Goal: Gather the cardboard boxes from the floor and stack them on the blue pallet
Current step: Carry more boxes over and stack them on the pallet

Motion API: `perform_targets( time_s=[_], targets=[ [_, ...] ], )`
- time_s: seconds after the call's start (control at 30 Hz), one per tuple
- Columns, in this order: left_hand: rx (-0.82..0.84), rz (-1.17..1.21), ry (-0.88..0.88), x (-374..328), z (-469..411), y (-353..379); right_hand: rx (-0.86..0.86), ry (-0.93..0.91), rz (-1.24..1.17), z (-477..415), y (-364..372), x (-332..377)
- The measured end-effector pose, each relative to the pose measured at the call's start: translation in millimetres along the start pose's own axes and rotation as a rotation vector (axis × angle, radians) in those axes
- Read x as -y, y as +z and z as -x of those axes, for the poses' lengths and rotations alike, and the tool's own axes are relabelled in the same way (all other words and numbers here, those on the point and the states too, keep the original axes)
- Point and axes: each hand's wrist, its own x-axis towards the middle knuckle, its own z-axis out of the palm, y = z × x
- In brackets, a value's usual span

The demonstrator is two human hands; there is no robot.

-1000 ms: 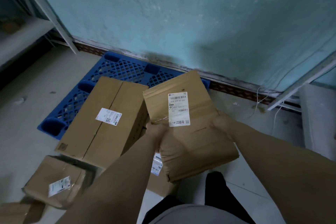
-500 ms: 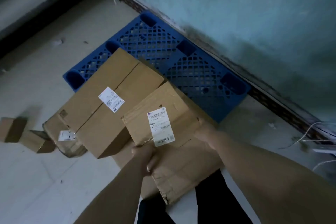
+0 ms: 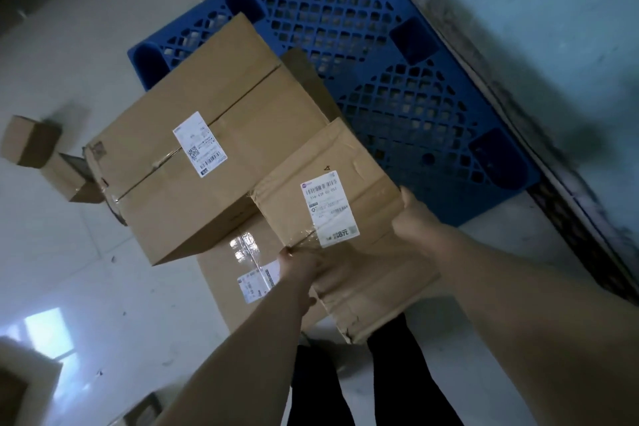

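I hold a creased cardboard box point(image 3: 356, 214) with a white shipping label between both hands, near the front edge of the blue pallet point(image 3: 408, 97). My left hand point(image 3: 299, 264) grips its near left edge and my right hand point(image 3: 413, 218) grips its right side. A larger labelled box point(image 3: 207, 162) lies to the left, partly on the pallet and overhanging the floor. Under the held box a taped flat box point(image 3: 242, 266) rests on the floor.
Two small boxes point(image 3: 29, 145) sit on the pale floor at the left, with a crumpled one point(image 3: 74, 178) beside them. More cardboard point(image 3: 14, 387) shows at the bottom left. The teal wall point(image 3: 553, 10) runs along the pallet's far side. My dark trouser legs point(image 3: 318, 387) are below.
The view has swung closer and tilted over the pallet. The held box has come lower and nearer the pallet's front edge, with both hands still on it.
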Motion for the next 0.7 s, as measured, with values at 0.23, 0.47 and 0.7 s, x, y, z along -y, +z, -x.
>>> perform_targets(
  time_s=[0.23, 0.47, 0.7],
  targets=[
    [-0.033, 0.166, 0.018, 0, -20, 18, -0.120, 0.076, 0.090, -19, 11, 2],
    [-0.020, 0.189, 0.046, 5, -19, 15, -0.131, 0.088, 0.023, -13, 9, 8],
    [-0.026, 0.024, 0.075, 7, -13, -14, -0.183, 0.015, 0.129, 21, 30, 23]
  ],
)
